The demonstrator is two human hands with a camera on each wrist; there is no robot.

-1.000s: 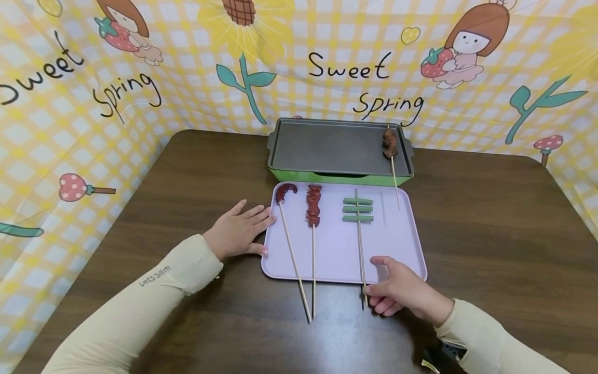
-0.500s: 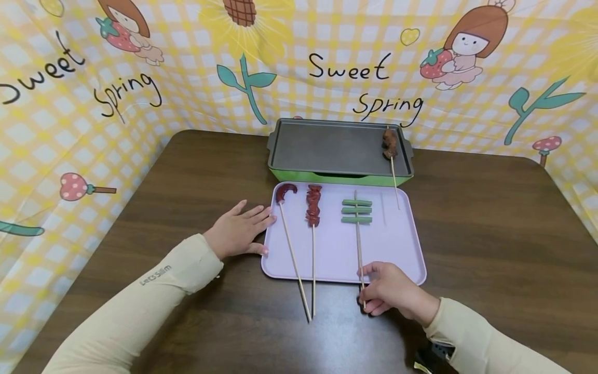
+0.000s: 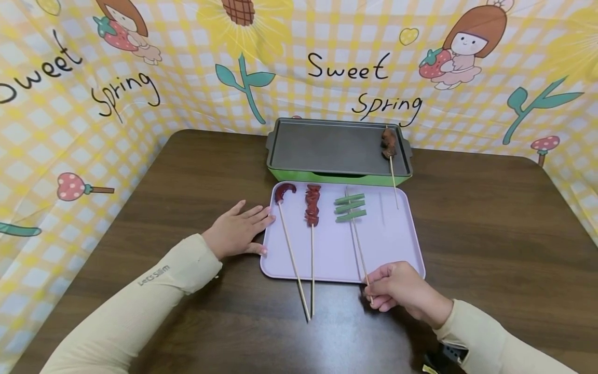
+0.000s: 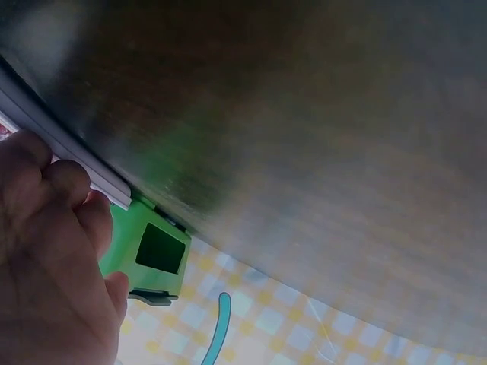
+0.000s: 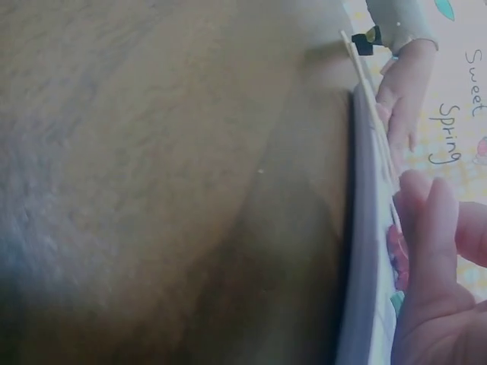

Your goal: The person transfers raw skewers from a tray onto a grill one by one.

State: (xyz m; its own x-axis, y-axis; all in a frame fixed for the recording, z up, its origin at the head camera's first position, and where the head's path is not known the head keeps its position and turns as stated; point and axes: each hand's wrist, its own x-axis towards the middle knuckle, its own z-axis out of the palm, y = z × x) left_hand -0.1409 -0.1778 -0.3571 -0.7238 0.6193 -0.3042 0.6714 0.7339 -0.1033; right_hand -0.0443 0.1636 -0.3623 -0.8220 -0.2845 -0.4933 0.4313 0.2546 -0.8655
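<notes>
Over the tray (image 3: 394, 244), the green skewer (image 3: 350, 206) tilted.

1. The left arm (image 3: 117, 317), in its pale sleeve (image 3: 198, 264), extends forward from the lower left.
2. The left hand (image 3: 235, 232) shows its back; the fingers (image 3: 254, 217) are nearly straight, a little spread, and the thumb (image 3: 256, 249) stands apart.
3. The right arm (image 3: 495, 337), sleeved also, extends from the lower right.
4. The right hand (image 3: 404, 288) bends thumb and fingers together in a pinch.
</notes>
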